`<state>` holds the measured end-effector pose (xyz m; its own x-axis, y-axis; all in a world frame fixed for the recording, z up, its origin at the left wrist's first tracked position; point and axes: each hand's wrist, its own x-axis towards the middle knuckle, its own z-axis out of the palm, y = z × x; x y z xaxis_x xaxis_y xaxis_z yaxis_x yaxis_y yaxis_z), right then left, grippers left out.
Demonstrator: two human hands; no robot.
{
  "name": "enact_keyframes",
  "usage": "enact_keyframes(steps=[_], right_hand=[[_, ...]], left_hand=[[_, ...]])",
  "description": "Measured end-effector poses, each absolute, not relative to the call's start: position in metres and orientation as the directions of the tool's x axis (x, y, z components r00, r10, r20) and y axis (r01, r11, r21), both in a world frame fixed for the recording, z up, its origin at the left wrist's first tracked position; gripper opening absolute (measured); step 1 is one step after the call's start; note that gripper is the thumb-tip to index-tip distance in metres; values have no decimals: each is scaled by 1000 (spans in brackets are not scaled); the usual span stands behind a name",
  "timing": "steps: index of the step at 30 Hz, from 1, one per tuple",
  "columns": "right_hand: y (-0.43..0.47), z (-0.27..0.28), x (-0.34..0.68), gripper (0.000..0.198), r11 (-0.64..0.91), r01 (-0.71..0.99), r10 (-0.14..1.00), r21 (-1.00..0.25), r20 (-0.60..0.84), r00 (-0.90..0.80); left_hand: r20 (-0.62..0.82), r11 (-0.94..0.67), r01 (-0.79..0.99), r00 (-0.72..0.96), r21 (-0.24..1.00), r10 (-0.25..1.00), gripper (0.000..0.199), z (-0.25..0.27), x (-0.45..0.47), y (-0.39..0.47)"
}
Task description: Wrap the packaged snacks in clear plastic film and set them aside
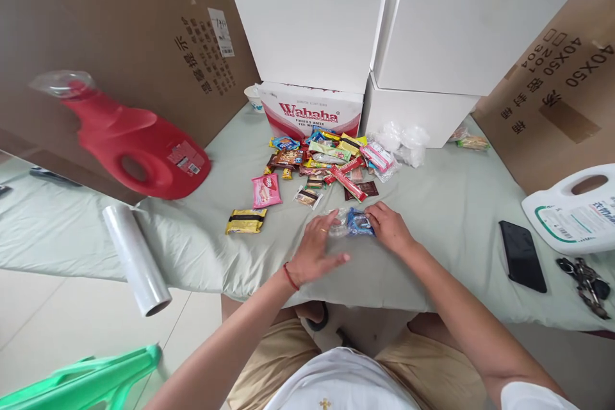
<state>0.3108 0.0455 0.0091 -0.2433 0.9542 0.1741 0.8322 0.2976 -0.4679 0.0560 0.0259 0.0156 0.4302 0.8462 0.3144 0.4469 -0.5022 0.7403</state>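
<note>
A small blue snack packet lies on the cloth-covered table in front of me, beside a crinkled clear plastic wrapper. My right hand has its curled fingers closed on the packet's right edge. At the wrapper's left side rests my left hand, thumb spread away from the fingers, fingertips touching the plastic. Just beyond is a heap of wrapped snacks. Apart from the heap lie a pink packet, a yellow packet with a dark stripe and a small clear-wrapped snack.
White boxes and a Wahaha carton stand behind the heap, between large cardboard sheets. On the left are a red jug and a roll of film. A phone, keys and white jug lie right.
</note>
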Motion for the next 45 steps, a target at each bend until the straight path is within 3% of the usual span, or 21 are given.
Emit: enact_keyframes(steps=[3,5,7,9,12,13,15,17,19,23,28,32,35,37,41,45], right_hand=[[45,11,314,27,300,789,954,-535,165,-251],[46,13,317,25,287,741,957,-607,147,-250],[47,13,320,24,260,691,962,-674,118,-247],[48,11,322,23,229,661,968,-715,98,-230],[46,4,320,22,209,649,977,-731,120,-178],[45,2,318,21,210,649,977,-731,135,-164],[42,-1,314,20,215,649,977,-730,158,-146],[40,-2,312,20,213,649,977,-731,165,-136],[39,-2,314,20,209,638,978,-742,160,-134],[40,2,341,19,159,622,987,-766,142,-77],[44,3,380,32,-21,650,986,-760,90,137],[42,7,378,48,-2,624,1000,-781,8,14],[30,12,368,44,-52,589,974,-807,-172,-149],[19,15,363,38,-142,515,950,-846,-262,-169],[-3,15,353,40,-250,295,962,-922,-272,-34],[-26,9,338,60,-314,169,948,-934,-300,105]], left_hand=[[189,-264,587,187,765,964,37,4,70,32],[81,-73,621,15,780,997,32,-2,76,46],[36,13,639,-64,769,997,28,-3,76,61],[74,39,684,-135,728,988,16,1,73,68],[304,-4,794,-228,608,925,21,16,72,60],[390,-84,824,-173,560,905,22,21,75,53],[482,-372,805,124,463,868,24,30,87,39],[453,-631,668,456,394,766,28,35,103,30],[364,-693,602,590,397,721,33,33,117,29],[236,-549,652,508,524,828,38,17,128,42],[242,-490,654,436,577,867,35,7,123,46],[237,-547,650,505,528,830,36,13,125,45],[288,-573,654,499,494,817,36,14,127,45],[339,-572,672,460,472,821,34,14,128,44],[359,-576,681,452,452,816,27,15,130,41],[313,-576,655,484,489,817,29,19,131,43]])
